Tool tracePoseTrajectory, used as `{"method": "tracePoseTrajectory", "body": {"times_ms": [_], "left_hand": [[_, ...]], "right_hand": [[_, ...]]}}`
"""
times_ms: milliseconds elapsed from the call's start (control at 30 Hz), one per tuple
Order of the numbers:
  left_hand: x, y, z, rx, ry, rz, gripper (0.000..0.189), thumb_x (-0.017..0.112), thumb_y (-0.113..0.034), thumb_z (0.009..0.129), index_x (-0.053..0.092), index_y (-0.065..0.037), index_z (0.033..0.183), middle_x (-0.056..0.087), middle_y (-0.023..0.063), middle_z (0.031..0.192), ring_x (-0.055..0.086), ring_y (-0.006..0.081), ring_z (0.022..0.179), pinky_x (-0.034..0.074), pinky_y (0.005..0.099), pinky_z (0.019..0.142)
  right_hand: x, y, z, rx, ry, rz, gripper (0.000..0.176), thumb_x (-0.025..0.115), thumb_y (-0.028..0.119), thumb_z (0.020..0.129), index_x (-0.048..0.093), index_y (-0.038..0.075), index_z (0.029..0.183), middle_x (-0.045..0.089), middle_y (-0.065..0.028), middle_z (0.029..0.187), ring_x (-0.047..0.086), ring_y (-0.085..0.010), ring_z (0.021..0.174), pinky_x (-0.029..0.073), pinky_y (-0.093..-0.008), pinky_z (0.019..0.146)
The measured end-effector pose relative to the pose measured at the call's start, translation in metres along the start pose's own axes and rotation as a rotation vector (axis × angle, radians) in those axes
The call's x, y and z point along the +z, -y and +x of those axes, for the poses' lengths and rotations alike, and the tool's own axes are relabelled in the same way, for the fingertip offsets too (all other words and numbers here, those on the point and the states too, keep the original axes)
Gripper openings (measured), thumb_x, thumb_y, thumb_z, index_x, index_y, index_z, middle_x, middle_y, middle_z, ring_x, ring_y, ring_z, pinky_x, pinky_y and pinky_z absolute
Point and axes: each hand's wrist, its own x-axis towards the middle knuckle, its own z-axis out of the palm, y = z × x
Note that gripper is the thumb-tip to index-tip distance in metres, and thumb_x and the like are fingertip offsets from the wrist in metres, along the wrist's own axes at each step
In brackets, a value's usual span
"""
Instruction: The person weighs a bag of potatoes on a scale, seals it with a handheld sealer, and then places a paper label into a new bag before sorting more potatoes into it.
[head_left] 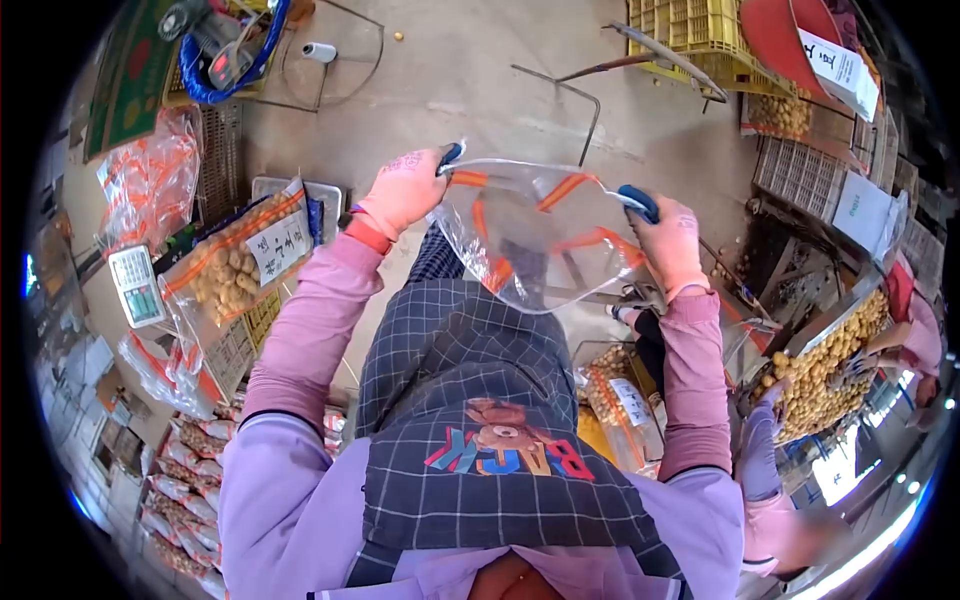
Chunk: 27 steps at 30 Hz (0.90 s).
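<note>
A clear plastic bag (525, 225) with orange stripes is stretched by its rim between my two hands, its mouth spread wide. I see only the floor and my clothes through it. My left hand (405, 187), in a pink glove with dark blue fingertips, pinches the rim at the left. On the opposite side, my right hand (664, 235), gloved the same way, grips the rim with its fingers closed. The bag hangs in front of my checked apron (460, 400).
On the left, a filled bag of potatoes (228, 275) stands by a scale display (137, 287). Packed bags (185, 480) lie lower left. At right, co-workers' hands reach over a potato-covered sorting table (825, 375). Yellow crates (690, 28) and metal frames (590, 110) stand ahead.
</note>
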Motion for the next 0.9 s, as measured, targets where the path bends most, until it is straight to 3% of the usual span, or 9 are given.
{"method": "tracePoseTrajectory", "body": {"times_ms": [267, 333, 400, 533, 600, 700, 800, 867, 900], "left_hand": [[-0.016, -0.093, 0.104, 0.497, -0.112, -0.126, 0.045, 0.048, -0.025, 0.09, 0.046, -0.003, 0.129, 0.05, 0.0231, 0.127, 0.049, 0.0362, 0.117, 0.039, 0.0387, 0.099], [-0.006, -0.106, 0.137, 0.296, -0.321, -0.512, 0.045, 0.046, -0.02, 0.09, 0.043, -0.003, 0.132, 0.053, 0.0227, 0.123, 0.051, 0.0337, 0.115, 0.039, 0.0367, 0.098], [0.008, -0.11, 0.173, 0.165, -0.29, -1.068, 0.044, 0.048, -0.016, 0.088, 0.046, -0.002, 0.13, 0.06, 0.0125, 0.11, 0.062, 0.0223, 0.087, 0.05, 0.0296, 0.072], [0.016, -0.123, 0.216, -0.023, -0.268, -1.561, 0.033, 0.051, -0.018, 0.088, 0.056, 0.003, 0.113, 0.063, 0.012, 0.095, 0.064, 0.0209, 0.074, 0.052, 0.0287, 0.064], [0.01, -0.123, 0.229, 0.157, -0.271, -1.265, 0.028, 0.053, -0.021, 0.088, 0.059, 0.003, 0.102, 0.064, 0.01, 0.086, 0.063, 0.0194, 0.072, 0.052, 0.0288, 0.064], [0.011, -0.129, 0.244, -0.148, -0.23, -0.918, 0.032, 0.053, -0.023, 0.086, 0.059, 0.006, 0.098, 0.064, 0.0137, 0.084, 0.062, 0.0218, 0.074, 0.051, 0.0311, 0.068], [0.03, -0.114, 0.256, 0.052, -0.241, -0.576, 0.035, 0.05, -0.02, 0.085, 0.059, 0.007, 0.106, 0.065, 0.0146, 0.09, 0.063, 0.0221, 0.082, 0.049, 0.0335, 0.074], [0.043, -0.107, 0.246, 0.056, -0.406, -0.231, 0.035, 0.052, -0.025, 0.083, 0.058, 0.005, 0.098, 0.061, 0.0264, 0.09, 0.058, 0.0419, 0.088, 0.046, 0.041, 0.079], [0.051, -0.09, 0.228, -0.096, -0.263, -0.28, 0.033, 0.052, -0.026, 0.083, 0.06, 0.003, 0.097, 0.059, 0.0289, 0.094, 0.055, 0.0447, 0.094, 0.045, 0.0433, 0.081]], "right_hand": [[-0.024, -0.066, 0.082, 0.201, -0.026, 0.064, 0.029, 0.061, 0.03, 0.082, 0.066, 0.01, 0.102, 0.065, -0.0175, 0.088, 0.061, -0.0356, 0.085, 0.047, -0.0425, 0.077], [-0.015, -0.113, 0.109, -0.138, -0.483, 0.011, 0.028, 0.061, 0.029, 0.083, 0.066, 0.009, 0.101, 0.065, -0.0172, 0.087, 0.061, -0.0355, 0.086, 0.047, -0.0424, 0.077], [-0.027, -0.129, 0.134, -0.053, -0.443, 0.108, 0.026, 0.06, 0.028, 0.083, 0.067, 0.008, 0.098, 0.066, -0.0157, 0.085, 0.061, -0.0348, 0.086, 0.047, -0.0425, 0.078], [-0.036, -0.133, 0.165, 0.133, -0.377, 0.488, 0.023, 0.059, 0.027, 0.084, 0.067, 0.007, 0.091, 0.065, -0.0172, 0.084, 0.06, -0.0354, 0.084, 0.046, -0.0435, 0.076], [-0.031, -0.141, 0.185, 0.088, -0.416, 0.309, 0.024, 0.057, 0.028, 0.084, 0.066, 0.006, 0.089, 0.064, -0.0178, 0.083, 0.06, -0.0365, 0.083, 0.046, -0.0447, 0.074], [-0.015, -0.147, 0.203, 0.12, -0.446, 0.093, 0.023, 0.058, 0.027, 0.083, 0.066, 0.007, 0.09, 0.065, -0.0158, 0.083, 0.061, -0.036, 0.081, 0.047, -0.0439, 0.073], [0.008, -0.153, 0.204, 0.036, -0.486, 0.099, 0.025, 0.059, 0.028, 0.081, 0.064, 0.01, 0.098, 0.064, -0.0171, 0.091, 0.06, -0.0383, 0.086, 0.046, -0.0471, 0.075], [0.013, -0.164, 0.194, 0.121, -0.229, 0.018, 0.026, 0.058, 0.028, 0.081, 0.063, 0.012, 0.101, 0.063, -0.0181, 0.094, 0.059, -0.0382, 0.09, 0.046, -0.0468, 0.076], [0.019, -0.176, 0.183, 0.193, -0.195, 0.033, 0.027, 0.058, 0.027, 0.081, 0.062, 0.011, 0.102, 0.063, -0.0196, 0.094, 0.058, -0.0389, 0.092, 0.045, -0.0467, 0.079]]}}
